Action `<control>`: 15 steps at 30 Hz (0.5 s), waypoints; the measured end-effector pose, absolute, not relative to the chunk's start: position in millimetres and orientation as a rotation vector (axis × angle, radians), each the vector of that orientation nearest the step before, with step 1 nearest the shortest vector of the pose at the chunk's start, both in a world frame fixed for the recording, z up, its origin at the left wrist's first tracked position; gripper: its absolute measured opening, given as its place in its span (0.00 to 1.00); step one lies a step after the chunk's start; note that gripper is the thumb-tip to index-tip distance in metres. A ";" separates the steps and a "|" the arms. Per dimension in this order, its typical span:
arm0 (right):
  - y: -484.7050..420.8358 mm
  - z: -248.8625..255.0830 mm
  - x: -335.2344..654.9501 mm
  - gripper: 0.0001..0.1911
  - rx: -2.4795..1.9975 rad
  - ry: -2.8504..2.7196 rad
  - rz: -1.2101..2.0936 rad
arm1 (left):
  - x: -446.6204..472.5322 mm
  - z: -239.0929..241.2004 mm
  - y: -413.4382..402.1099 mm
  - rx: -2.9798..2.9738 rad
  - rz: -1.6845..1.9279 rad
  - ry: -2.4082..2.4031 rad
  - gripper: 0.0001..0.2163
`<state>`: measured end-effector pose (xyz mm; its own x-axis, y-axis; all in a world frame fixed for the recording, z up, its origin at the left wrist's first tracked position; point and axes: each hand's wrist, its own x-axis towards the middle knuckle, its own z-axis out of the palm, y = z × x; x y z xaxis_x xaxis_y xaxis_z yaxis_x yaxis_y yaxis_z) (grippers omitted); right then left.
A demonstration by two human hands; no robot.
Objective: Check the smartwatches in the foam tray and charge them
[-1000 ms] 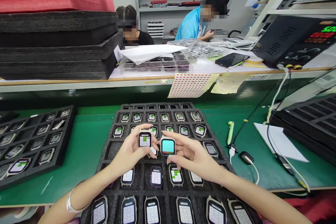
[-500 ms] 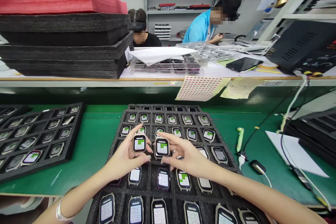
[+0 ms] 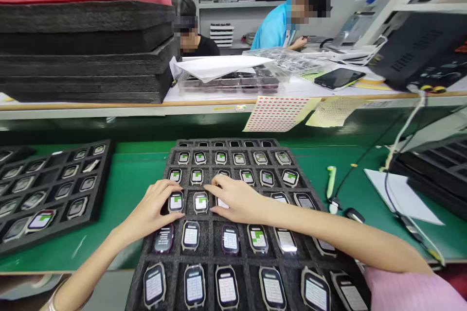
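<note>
A dark foam tray (image 3: 211,238) holds rows of smartwatches with lit screens. My left hand (image 3: 149,209) is at the left end of the third full row, finger and thumb closed around a smartwatch (image 3: 175,201) with a white and green screen. In the same row, my right hand (image 3: 237,199) has its finger and thumb around another smartwatch (image 3: 222,202), mostly hidden by the hand. Between the two hands a smartwatch (image 3: 200,202) lies in its compartment, near the right fingertips. Below my left hand sits a purple-edged smartwatch (image 3: 164,238).
A second foam tray of watches (image 3: 54,194) lies to the left on the green table (image 3: 127,170). Foam sheets (image 3: 83,53) are stacked on the shelf ahead, beside a phone (image 3: 339,78). Cables (image 3: 397,204) and white paper (image 3: 404,199) lie right. Two people work beyond.
Both hands have come down with their smartwatches from above the tray into its compartments. My left hand moved left, uncovering the middle watch. The view has shifted slightly.
</note>
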<state>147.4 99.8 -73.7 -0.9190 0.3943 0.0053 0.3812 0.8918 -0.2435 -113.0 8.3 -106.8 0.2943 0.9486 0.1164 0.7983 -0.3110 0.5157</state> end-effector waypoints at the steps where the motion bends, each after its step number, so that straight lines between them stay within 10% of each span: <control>1: 101.7 -67.7 158.2 0.20 -0.661 -3.060 0.316 | -113.4 -107.0 9.6 2.234 0.562 1.570 0.21; 15: 96.6 -63.3 222.1 0.17 -0.661 -3.299 0.086 | -6.3 -115.5 43.4 2.650 0.093 1.431 0.15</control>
